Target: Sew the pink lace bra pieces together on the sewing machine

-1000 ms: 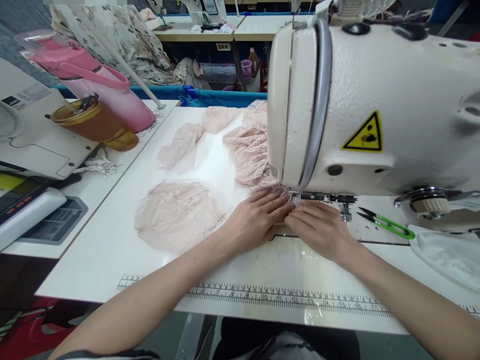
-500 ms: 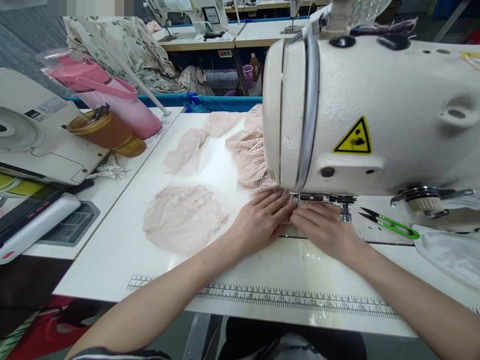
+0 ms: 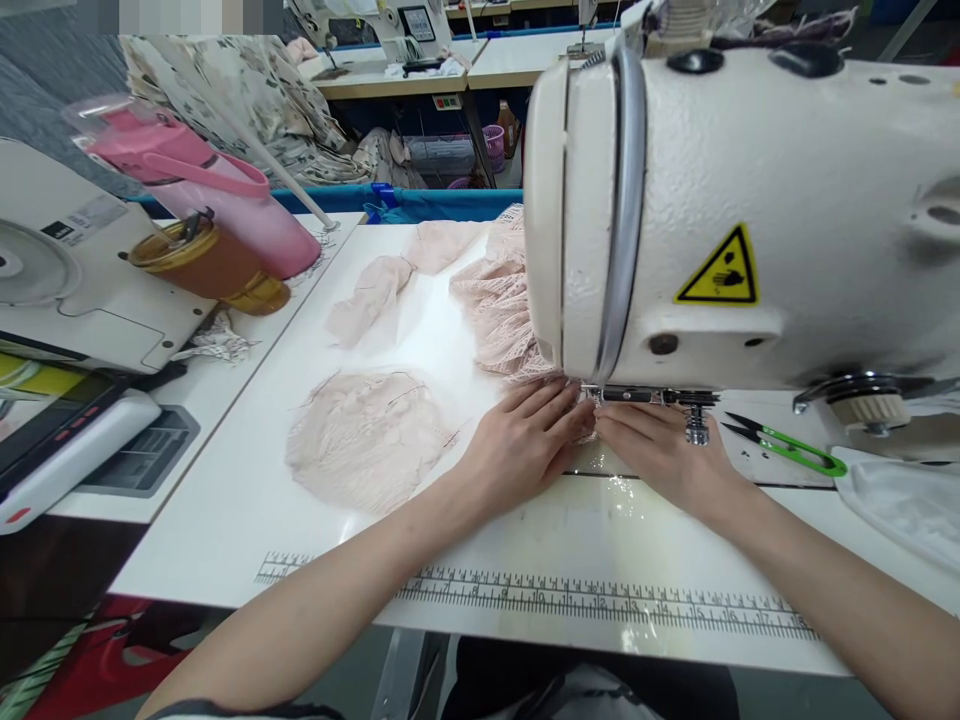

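Pale pink lace fabric (image 3: 501, 310) lies gathered beside the head of a white sewing machine (image 3: 675, 200), its near end running under my fingers at the presser foot (image 3: 592, 393). My left hand (image 3: 521, 440) rests on the lace left of the foot, fingers stretched out and lying flat. To the right of the foot, my right hand (image 3: 667, 450) lies low on the machine bed with its fingers extended toward the left hand. The machine partly covers the right fingers, and little of the fabric shows between the hands.
A round sheer pink piece (image 3: 371, 440) lies on the table at left, with a pink strip (image 3: 371, 300) behind it. Green thread snips (image 3: 787, 445) and white cloth (image 3: 900, 500) are at right. A pink bottle (image 3: 225, 195) and brown cup (image 3: 210, 265) stand at left. A ruler scale (image 3: 600, 605) runs along the front edge.
My right hand has slid slightly right, and its fingers reach farther under the machine head. My left hand stays almost in place on the lace. The view has shifted a little.
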A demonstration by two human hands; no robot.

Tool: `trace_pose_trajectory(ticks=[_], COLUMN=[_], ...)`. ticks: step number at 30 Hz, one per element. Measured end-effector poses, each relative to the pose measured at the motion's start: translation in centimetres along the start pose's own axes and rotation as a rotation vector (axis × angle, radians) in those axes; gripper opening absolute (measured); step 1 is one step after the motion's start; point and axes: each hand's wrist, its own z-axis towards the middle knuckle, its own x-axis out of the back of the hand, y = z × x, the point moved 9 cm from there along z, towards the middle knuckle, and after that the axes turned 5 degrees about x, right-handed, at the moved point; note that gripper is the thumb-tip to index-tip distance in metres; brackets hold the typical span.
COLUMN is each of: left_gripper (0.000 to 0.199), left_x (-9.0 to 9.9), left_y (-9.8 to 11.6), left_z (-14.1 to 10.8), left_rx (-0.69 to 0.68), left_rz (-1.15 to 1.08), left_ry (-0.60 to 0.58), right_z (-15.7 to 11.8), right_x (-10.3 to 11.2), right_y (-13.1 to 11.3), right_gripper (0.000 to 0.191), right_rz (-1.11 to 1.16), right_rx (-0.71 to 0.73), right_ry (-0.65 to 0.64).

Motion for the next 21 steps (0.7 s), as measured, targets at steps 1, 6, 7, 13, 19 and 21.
trace_pose_trajectory(ticks=[1,6,7,13,19,21], left_gripper=[0.033,0.033,0.034,0.033,0.034,0.034], left_x=[0.0,-0.1,-0.1,-0.2,-0.3,-0.2], left_y=[0.0,0.0,0.0,0.1,0.7,0.9], left_z=[0.0,0.1,0.1,0.1,-0.3,-0.6], left_rx=[-0.002,-0.002,0.0,0.009,-0.06,-0.099], left_rz=[0.001,0.008,0.011,0.049,0.084,0.076], left_ry=[-0.004,-0.021,-0.02,-0.026,0.003,0.023], right_z=[0.0,0.2,0.2,0.0,0.3,0.4], right_x=[0.1,0.4,0.3,-0.3,0.8,1.5], right_y=[0.0,1.0,1.4,2.4,1.1,0.2], right_gripper=[0.024,0.024,0.025,0.029,0.023,0.016], right_rz=[-0.009,0.169,0.218,0.34,0.132,0.03], right_rx=[0.008,-0.043,-0.073,-0.158,-0.05,0.02], right_ry=[0.008,0.064,0.067,0.099,0.102,0.11])
